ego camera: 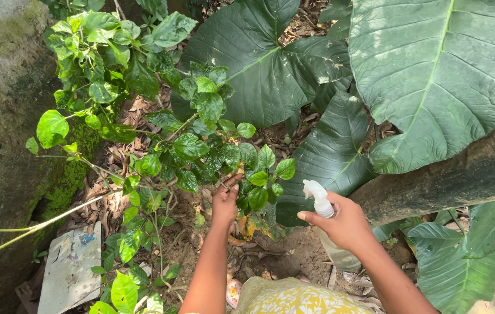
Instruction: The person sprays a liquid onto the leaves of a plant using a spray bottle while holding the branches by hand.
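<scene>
My right hand (345, 224) grips a spray bottle (320, 200) with a white trigger head, its nozzle pointing left toward a small leafy plant (201, 145). The bottle's clear body hangs below my hand and is partly hidden by it. My left hand (225, 200) reaches into the lower leaves of that plant, fingers among the stems near a yellowing leaf (247, 224). Whether the fingers close on a stem is hidden by leaves.
Huge dark green leaves (433, 75) fill the upper right. A mossy stone wall (3, 116) stands at left. A thick trunk or pipe (451, 177) crosses at right. A flat grey slab (70, 267) lies on the leaf-strewn soil. My yellow patterned clothing (294, 296) shows below.
</scene>
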